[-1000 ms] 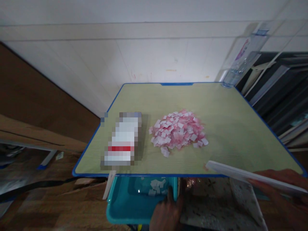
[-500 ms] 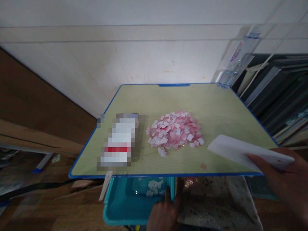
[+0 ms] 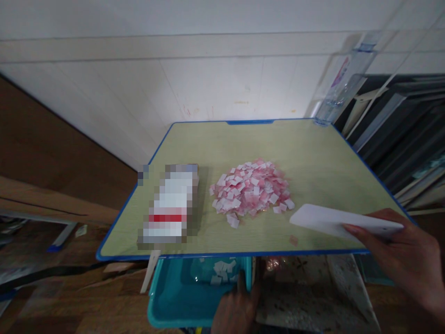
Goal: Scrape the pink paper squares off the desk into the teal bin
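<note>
At the middle of a pale green rectangular tabletop point(image 3: 208, 141) rimmed in blue lies a low, loose heap of small pink and white square pieces point(image 3: 252, 190), several of them straying at its near edge. Taking that heap as the clock's centre and twelve as the far side, the right hand point(image 3: 405, 257) is at four o'clock, thumb on the upper face and fingers behind, closed firmly on a flat, white, rigid scraper point(image 3: 323, 220) with a small hole near its held end. The scraper's free end points toward nine o'clock and sits just beside the heap; whether it touches the tabletop cannot be told. One flat pink scrap point(image 3: 293, 240) lies at five o'clock.

At half past six, below the near edge, the left hand point(image 3: 234, 308) pinches the right rim of a teal plastic tub point(image 3: 184, 301), index finger inside, thumb outside. White square pieces point(image 3: 224, 269) lie in the tub.

Toward nine o'clock rests a pixelated oblong object point(image 3: 170, 202), white with a red band; a pale narrow strip point(image 3: 150, 273) juts from below it past the near edge. Beyond, at half past one, stands a clear plastic bottle point(image 3: 342, 86).
</note>
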Demonstrator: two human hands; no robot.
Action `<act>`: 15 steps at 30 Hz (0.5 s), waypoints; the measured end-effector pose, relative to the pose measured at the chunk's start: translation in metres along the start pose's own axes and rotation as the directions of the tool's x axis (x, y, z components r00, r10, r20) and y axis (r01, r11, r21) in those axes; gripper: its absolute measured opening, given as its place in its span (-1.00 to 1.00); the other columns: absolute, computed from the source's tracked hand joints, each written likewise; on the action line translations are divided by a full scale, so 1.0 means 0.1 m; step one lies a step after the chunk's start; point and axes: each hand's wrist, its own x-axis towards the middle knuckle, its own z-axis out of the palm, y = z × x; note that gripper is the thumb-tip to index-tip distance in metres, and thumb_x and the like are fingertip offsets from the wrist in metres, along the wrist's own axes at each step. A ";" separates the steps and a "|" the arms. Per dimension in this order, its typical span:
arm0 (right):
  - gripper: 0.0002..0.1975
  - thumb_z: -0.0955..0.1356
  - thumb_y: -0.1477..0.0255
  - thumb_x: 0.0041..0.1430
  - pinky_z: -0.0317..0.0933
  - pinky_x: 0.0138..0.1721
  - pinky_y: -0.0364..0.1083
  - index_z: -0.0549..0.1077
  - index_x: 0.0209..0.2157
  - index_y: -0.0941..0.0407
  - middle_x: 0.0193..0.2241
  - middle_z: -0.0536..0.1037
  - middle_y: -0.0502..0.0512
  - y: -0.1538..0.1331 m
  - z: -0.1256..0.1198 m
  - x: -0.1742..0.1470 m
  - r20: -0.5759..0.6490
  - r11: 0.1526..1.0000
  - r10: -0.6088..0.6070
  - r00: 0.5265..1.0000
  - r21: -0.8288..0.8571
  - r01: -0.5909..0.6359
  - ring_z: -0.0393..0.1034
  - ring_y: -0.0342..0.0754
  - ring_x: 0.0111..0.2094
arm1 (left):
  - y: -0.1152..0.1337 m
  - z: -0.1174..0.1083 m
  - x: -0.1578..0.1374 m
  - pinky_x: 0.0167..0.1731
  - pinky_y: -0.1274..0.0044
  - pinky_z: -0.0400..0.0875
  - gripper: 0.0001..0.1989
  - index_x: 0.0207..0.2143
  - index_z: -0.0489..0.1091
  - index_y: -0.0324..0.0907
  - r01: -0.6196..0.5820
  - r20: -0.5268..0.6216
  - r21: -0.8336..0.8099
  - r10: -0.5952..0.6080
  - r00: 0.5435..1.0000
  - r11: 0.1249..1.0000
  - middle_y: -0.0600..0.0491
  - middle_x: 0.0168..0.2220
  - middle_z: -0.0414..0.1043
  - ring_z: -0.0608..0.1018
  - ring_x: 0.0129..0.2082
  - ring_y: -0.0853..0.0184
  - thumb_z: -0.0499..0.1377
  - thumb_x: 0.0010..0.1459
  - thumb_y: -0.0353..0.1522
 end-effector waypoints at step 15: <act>-0.73 0.43 0.19 -0.15 0.09 -0.67 -0.20 0.38 -0.51 0.08 -0.69 0.38 -0.10 0.13 0.03 0.08 -0.147 0.984 0.177 0.973 0.041 -0.173 0.24 -0.16 -0.67 | 0.03 -0.13 -0.03 -0.35 0.33 0.45 -0.19 0.23 -0.20 -0.01 0.015 0.068 0.002 -0.015 0.998 1.000 -0.39 0.12 0.15 0.54 -0.26 0.11 -0.02 -0.06 -0.60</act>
